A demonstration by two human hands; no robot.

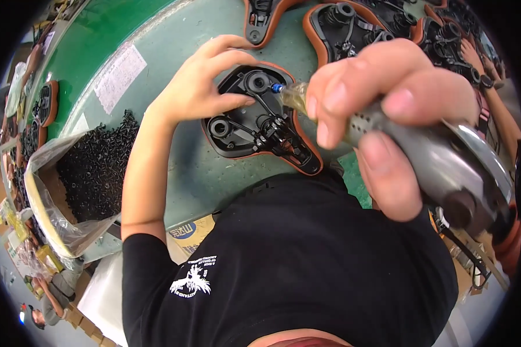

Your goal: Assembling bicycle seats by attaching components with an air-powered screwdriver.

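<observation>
A bicycle saddle point(246, 144) lies upside down on the green table, its orange-brown edge showing around the black underside. My left hand point(197, 87) reaches over its wide far-left end, thumb on the underside and fingers at the rim, holding it. Close to the camera, my right hand point(382, 104) is closed around a grey power screwdriver point(446, 168). The blue-collared bit point(278, 88) of this tool points at a round spring mount point(258, 82) on the saddle. I cannot tell whether the bit touches a screw there.
An open carton lined with clear plastic point(46, 217) holds many small black screws point(101, 168), left of my forearm. More upturned saddles point(344, 29) crowd the far right. A paper sheet point(120, 78) lies on the table point(182, 34). Another person's arm point(501, 110) shows at right.
</observation>
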